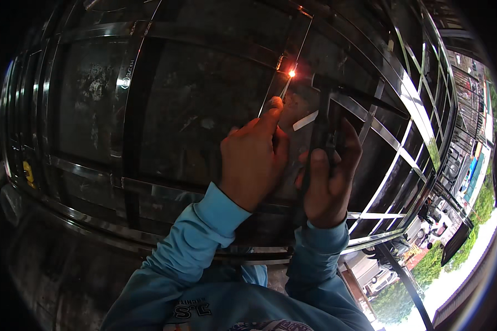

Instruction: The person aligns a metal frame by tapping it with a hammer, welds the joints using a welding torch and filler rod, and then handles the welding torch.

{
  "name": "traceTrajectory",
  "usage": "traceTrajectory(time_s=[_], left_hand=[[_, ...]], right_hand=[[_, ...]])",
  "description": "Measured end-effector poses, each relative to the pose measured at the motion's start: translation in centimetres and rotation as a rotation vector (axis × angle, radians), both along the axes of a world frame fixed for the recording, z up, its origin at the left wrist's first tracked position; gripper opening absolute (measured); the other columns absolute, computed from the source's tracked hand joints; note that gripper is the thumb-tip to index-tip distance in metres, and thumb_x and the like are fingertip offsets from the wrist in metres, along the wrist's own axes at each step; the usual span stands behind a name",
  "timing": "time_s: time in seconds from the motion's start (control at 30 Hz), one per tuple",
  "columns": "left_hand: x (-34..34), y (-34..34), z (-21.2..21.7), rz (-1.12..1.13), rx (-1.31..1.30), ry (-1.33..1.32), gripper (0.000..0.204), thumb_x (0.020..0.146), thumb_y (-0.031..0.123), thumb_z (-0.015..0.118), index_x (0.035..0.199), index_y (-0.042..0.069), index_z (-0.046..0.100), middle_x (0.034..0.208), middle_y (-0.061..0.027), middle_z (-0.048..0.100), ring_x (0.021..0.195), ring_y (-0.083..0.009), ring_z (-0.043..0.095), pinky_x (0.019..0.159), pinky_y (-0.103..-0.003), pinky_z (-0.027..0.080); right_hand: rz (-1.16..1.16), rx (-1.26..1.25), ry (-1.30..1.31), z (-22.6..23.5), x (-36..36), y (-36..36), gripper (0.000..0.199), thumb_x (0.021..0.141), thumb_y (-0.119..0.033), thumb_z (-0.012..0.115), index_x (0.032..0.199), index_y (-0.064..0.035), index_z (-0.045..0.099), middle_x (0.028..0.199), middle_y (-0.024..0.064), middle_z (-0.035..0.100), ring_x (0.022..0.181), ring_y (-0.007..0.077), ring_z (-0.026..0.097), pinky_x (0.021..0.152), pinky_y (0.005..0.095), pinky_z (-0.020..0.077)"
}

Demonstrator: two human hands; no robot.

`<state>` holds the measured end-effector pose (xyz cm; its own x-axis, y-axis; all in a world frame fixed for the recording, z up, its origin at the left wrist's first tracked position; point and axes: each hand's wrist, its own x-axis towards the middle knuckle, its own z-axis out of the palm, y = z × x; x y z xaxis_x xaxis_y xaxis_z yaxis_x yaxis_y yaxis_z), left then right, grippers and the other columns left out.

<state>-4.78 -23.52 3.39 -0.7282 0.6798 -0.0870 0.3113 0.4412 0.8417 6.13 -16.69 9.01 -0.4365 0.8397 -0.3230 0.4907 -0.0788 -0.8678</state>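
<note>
Head view: welding on a steel frame (149, 33) of shiny bars over dark panels. Left hand (254, 160) has its fingers closed on a thin filler rod (284, 88), pinched near the thumb tip so the rod runs up and right to the glowing spot (291, 73) at a bar joint. Right hand (328, 182) has its fingers wrapped around a dark torch (321, 127), held upright just beside the left hand, its head reaching toward the same glow. Both hands sit close together, likely for steadiness. Light blue sleeves (204, 231) enter from below.

Around: slanted bars (403, 149) cross to the right of the torch; a small white strip (305, 120) lies between the hands. Beyond the frame's right edge, parked vehicles (381, 276) and greenery (431, 265), far below.
</note>
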Motion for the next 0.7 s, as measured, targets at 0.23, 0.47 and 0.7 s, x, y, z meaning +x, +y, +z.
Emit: traceTrajectory(time_s=[0.23, 0.47, 0.7], left_hand=[[0.0, -0.2, 0.0, 0.022, 0.013, 0.011, 0.037, 0.089, 0.006, 0.066, 0.125, 0.006, 0.073, 0.088, -0.019, 0.072, 0.073, -0.0348, 0.071, 0.063, -0.042, 0.054], [0.1, 0.1, 0.1, 0.082, 0.023, -0.027, 0.035, 0.085, 0.005, 0.064, 0.119, 0.002, 0.076, 0.098, -0.0201, 0.076, 0.077, -0.0343, 0.073, 0.069, -0.04, 0.058], [0.1, -0.1, -0.3, 0.007, 0.016, 0.022, 0.041, 0.089, 0.007, 0.068, 0.13, 0.003, 0.07, 0.096, -0.0195, 0.075, 0.075, -0.0325, 0.074, 0.067, -0.039, 0.058]], right_hand=[[0.015, -0.058, -0.025, 0.1, 0.1, 0.0, 0.059, 0.106, -0.017, 0.053, 0.158, -0.0042, 0.027, 0.094, 0.0083, 0.065, 0.064, 0.0074, 0.055, 0.055, 0.0228, 0.0441], [0.01, -0.035, -0.005, 0.1, 0.2, 0.0, 0.059, 0.108, -0.018, 0.052, 0.158, -0.0044, 0.025, 0.093, 0.0069, 0.066, 0.068, 0.0068, 0.056, 0.058, 0.0223, 0.0453], [0.013, -0.015, 0.005, -0.1, 0.3, 0.1, 0.058, 0.108, -0.016, 0.053, 0.157, -0.0016, 0.026, 0.09, 0.0086, 0.065, 0.062, 0.008, 0.055, 0.054, 0.0231, 0.0442]])
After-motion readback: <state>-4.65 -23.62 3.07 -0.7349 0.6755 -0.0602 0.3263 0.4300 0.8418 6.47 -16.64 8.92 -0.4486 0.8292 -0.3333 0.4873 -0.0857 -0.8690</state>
